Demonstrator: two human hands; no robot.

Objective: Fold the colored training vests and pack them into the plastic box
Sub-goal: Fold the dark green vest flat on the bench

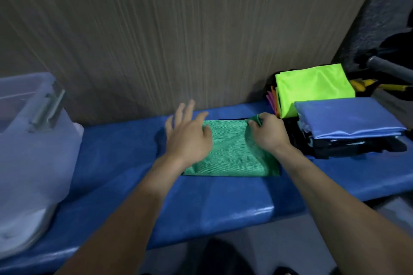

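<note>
A green mesh vest [230,151] lies folded flat on the blue padded bench [201,203], near its back edge. My left hand [190,134] hovers or rests over the vest's left end with fingers spread and straight. My right hand [267,132] pinches the vest's far right corner between curled fingers. The translucent plastic box [33,140] stands at the left end of the bench, its lid latch visible. A pile of vests sits at the right: a neon yellow-green one [312,89] behind, a light blue one [348,118] on top of dark ones.
A wood-grain wall [178,40] rises directly behind the bench. Orange and pink fabric edges [273,100] poke out left of the neon vest. Dark gear and a yellow-handled item [366,85] lie at the far right. The floor [245,248] shows below the bench front.
</note>
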